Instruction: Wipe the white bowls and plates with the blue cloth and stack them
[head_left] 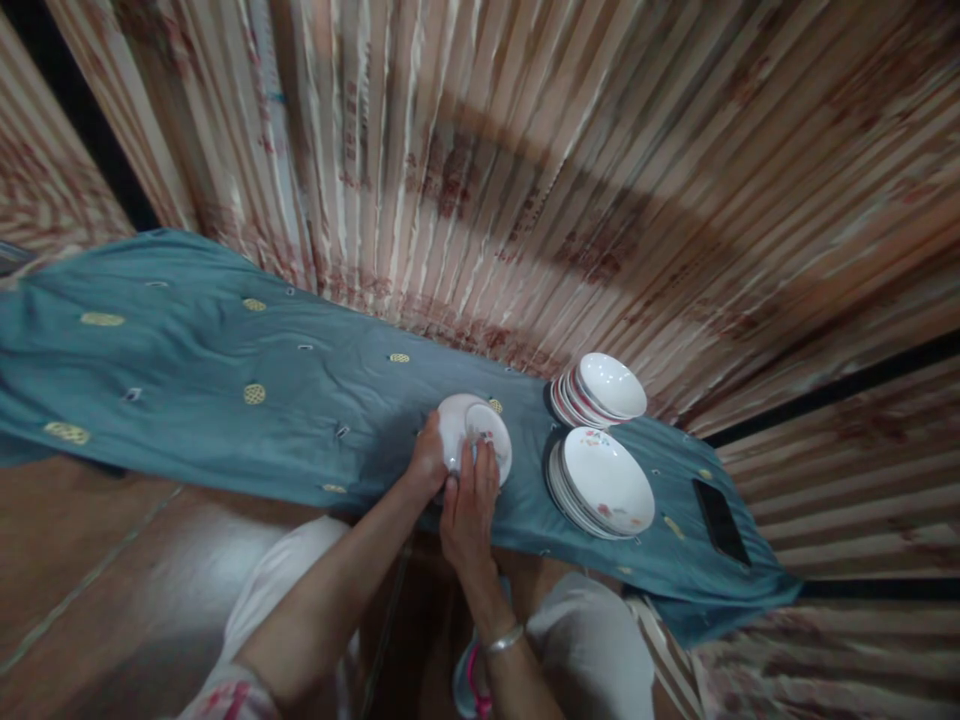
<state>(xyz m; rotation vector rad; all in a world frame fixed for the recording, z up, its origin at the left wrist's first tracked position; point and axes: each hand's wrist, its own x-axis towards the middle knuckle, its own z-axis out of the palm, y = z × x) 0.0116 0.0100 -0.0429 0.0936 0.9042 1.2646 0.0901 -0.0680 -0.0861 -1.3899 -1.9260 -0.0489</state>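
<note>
A white bowl (453, 418) with a round, flower-marked inner area is held just above or on the cloth, close to the front edge of the table. My left hand (429, 462) is closed on its left side, fingers partly hidden behind it. Across the lower part of the same bowl lies my right hand (472, 500), its fingers stretched out over the flower-marked area and its thumb apart. To the right stand two stacks: white bowls with red-striped sides (609, 388) at the back, and wider white floral dishes (606, 482) nearer to me.
A blue-green cloth with pineapple prints (300, 400) covers the long, narrow table. A black phone (720, 522) lies at the right end. Pleated patterned curtains (480, 200) hang close behind the table, and dark poles (840, 388) stand at the sides.
</note>
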